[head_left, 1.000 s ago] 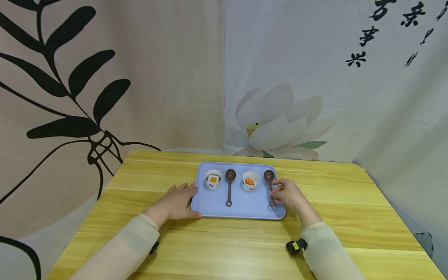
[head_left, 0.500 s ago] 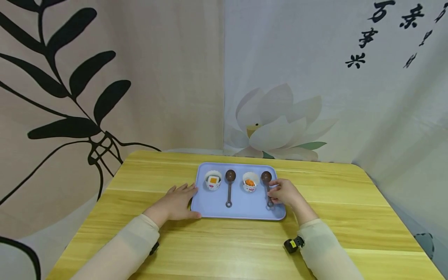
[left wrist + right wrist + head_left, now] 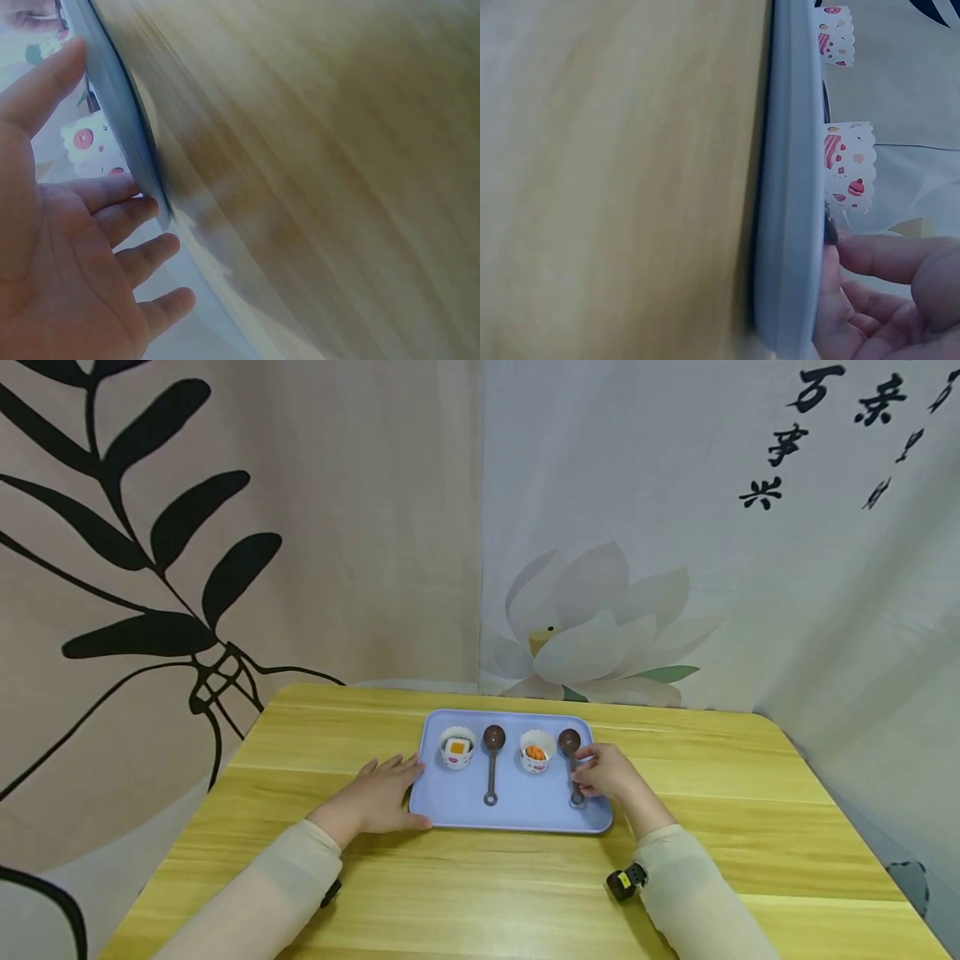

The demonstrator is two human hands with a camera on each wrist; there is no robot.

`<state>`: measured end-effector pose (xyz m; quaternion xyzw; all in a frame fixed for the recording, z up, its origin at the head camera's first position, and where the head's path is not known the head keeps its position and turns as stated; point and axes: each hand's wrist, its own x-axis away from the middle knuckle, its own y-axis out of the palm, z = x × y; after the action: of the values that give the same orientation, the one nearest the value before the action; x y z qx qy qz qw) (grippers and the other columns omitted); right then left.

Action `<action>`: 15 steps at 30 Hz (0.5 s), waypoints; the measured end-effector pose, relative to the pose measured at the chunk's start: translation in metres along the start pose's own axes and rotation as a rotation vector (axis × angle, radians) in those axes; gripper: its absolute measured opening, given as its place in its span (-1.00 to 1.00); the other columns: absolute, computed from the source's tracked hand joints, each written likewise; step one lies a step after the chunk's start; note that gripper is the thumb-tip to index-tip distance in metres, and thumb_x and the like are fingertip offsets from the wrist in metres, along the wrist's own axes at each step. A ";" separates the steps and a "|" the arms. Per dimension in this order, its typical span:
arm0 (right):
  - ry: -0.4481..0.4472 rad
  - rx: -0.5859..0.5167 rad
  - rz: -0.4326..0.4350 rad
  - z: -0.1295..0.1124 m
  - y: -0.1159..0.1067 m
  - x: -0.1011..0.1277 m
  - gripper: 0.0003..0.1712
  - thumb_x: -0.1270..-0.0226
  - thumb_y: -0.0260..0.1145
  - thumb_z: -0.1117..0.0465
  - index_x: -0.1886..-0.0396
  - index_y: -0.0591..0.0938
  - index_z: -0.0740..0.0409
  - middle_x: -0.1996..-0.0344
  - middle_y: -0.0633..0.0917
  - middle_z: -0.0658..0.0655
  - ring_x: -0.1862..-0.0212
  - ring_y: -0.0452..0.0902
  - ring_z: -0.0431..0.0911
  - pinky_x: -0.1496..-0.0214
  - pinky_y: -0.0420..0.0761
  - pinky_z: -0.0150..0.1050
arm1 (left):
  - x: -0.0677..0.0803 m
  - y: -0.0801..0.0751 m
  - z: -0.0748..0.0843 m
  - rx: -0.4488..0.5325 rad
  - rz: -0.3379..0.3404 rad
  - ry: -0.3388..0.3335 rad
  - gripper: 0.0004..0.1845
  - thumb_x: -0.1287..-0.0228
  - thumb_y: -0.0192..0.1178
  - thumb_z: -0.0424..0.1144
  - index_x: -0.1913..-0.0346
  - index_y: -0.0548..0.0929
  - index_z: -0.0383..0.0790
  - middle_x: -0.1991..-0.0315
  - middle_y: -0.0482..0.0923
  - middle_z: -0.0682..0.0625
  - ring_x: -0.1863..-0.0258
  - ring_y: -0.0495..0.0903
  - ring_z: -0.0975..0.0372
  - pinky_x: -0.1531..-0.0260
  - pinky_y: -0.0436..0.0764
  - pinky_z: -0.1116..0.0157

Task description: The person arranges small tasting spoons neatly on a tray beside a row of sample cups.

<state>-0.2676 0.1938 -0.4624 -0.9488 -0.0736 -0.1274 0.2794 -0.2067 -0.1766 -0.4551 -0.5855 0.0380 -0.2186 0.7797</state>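
In the head view, my right hand pinches the handle of the right brown spoon, which lies on the lavender tray. Thumb and fingers meet at the spoon's dark handle in the right wrist view, partly hidden behind the tray wall. My left hand rests against the tray's left side, fingers extended, thumb at the front corner. A paper cup with orange pieces stands left of the held spoon. Farther left lie a second brown spoon and another paper cup holding a white-and-orange piece.
The tray sits toward the back of a yellow wood-grain table. Behind the table hangs a curtain printed with dark leaves, a pale lotus and black characters. A small black device is strapped at the right wrist.
My right hand has slid the right spoon slightly left, closer to the cup with orange pieces. My left hand keeps its place at the tray.
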 end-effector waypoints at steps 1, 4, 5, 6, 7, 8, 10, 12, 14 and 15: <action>0.000 -0.001 0.000 0.000 0.000 0.000 -0.57 -0.25 0.34 0.52 -0.11 0.51 0.49 0.39 0.62 0.21 0.52 0.56 -0.15 0.43 0.69 -0.29 | 0.000 0.000 0.000 0.001 -0.001 -0.001 0.07 -0.12 0.35 0.31 -0.51 0.26 -0.34 -0.55 0.11 -0.18 -0.52 0.05 -0.17 -0.42 -0.03 -0.26; 0.005 0.010 -0.001 -0.001 0.002 0.001 -0.56 -0.24 0.34 0.53 -0.12 0.50 0.50 0.38 0.61 0.21 0.51 0.57 -0.14 0.43 0.70 -0.28 | 0.001 0.000 0.000 0.006 -0.001 0.000 0.07 -0.12 0.35 0.31 -0.50 0.26 -0.35 -0.54 0.12 -0.19 -0.52 0.05 -0.18 -0.42 -0.03 -0.27; 0.009 0.016 0.000 -0.001 0.002 0.001 -0.56 -0.24 0.34 0.54 -0.12 0.50 0.49 0.38 0.61 0.21 0.51 0.58 -0.13 0.42 0.71 -0.27 | 0.001 0.000 0.000 0.005 -0.004 -0.002 0.07 -0.13 0.35 0.31 -0.51 0.26 -0.34 -0.55 0.11 -0.19 -0.52 0.05 -0.18 -0.43 -0.04 -0.27; 0.015 0.021 0.002 -0.002 0.003 0.001 -0.55 -0.23 0.35 0.54 -0.12 0.50 0.49 0.37 0.61 0.21 0.50 0.59 -0.13 0.42 0.71 -0.27 | 0.001 0.000 0.000 0.003 -0.003 0.000 0.07 -0.13 0.35 0.31 -0.51 0.26 -0.34 -0.54 0.12 -0.19 -0.52 0.05 -0.18 -0.42 -0.03 -0.27; 0.019 0.030 0.004 -0.002 0.003 0.001 -0.55 -0.23 0.35 0.54 -0.13 0.50 0.48 0.36 0.61 0.21 0.50 0.59 -0.12 0.41 0.71 -0.27 | 0.000 0.000 0.000 0.001 -0.005 -0.001 0.07 -0.13 0.35 0.31 -0.51 0.26 -0.34 -0.55 0.12 -0.19 -0.52 0.05 -0.18 -0.43 -0.04 -0.26; 0.025 0.043 0.008 -0.003 0.003 0.001 -0.54 -0.23 0.36 0.53 -0.13 0.51 0.47 0.36 0.61 0.21 0.49 0.60 -0.12 0.41 0.71 -0.27 | 0.000 0.000 0.000 0.001 -0.005 0.000 0.07 -0.13 0.35 0.31 -0.51 0.26 -0.34 -0.55 0.11 -0.19 -0.52 0.05 -0.18 -0.43 -0.04 -0.26; 0.032 0.062 0.017 -0.003 0.003 0.002 -0.54 -0.22 0.37 0.52 -0.13 0.52 0.46 0.35 0.62 0.21 0.49 0.60 -0.12 0.41 0.71 -0.26 | 0.000 0.000 0.000 -0.002 -0.007 -0.005 0.06 -0.13 0.35 0.31 -0.51 0.25 -0.32 -0.55 0.11 -0.17 -0.53 0.04 -0.17 -0.43 -0.04 -0.25; 0.038 0.075 0.021 -0.004 0.003 0.002 -0.55 -0.22 0.37 0.52 -0.12 0.53 0.45 0.36 0.62 0.20 0.49 0.60 -0.11 0.42 0.71 -0.26 | 0.000 0.001 0.000 0.004 -0.004 -0.003 0.06 -0.13 0.36 0.30 -0.51 0.26 -0.33 -0.55 0.11 -0.18 -0.53 0.04 -0.17 -0.43 -0.04 -0.26; 0.038 0.084 0.020 -0.004 0.002 0.003 -0.56 -0.22 0.37 0.52 -0.11 0.53 0.46 0.38 0.61 0.20 0.49 0.61 -0.11 0.42 0.71 -0.26 | 0.000 0.001 0.000 0.007 -0.004 -0.008 0.06 -0.13 0.36 0.30 -0.51 0.26 -0.32 -0.55 0.11 -0.17 -0.53 0.03 -0.16 -0.44 -0.05 -0.25; 0.041 0.084 0.020 -0.004 0.002 0.003 -0.56 -0.22 0.37 0.52 -0.11 0.53 0.46 0.39 0.61 0.20 0.49 0.61 -0.11 0.42 0.71 -0.26 | 0.000 0.001 0.000 0.006 -0.005 -0.011 0.06 -0.12 0.36 0.30 -0.52 0.26 -0.31 -0.55 0.11 -0.16 -0.53 0.03 -0.15 -0.44 -0.05 -0.24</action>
<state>-0.2655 0.1904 -0.4597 -0.9342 -0.0637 -0.1408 0.3215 -0.2067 -0.1758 -0.4560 -0.5844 0.0315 -0.2173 0.7812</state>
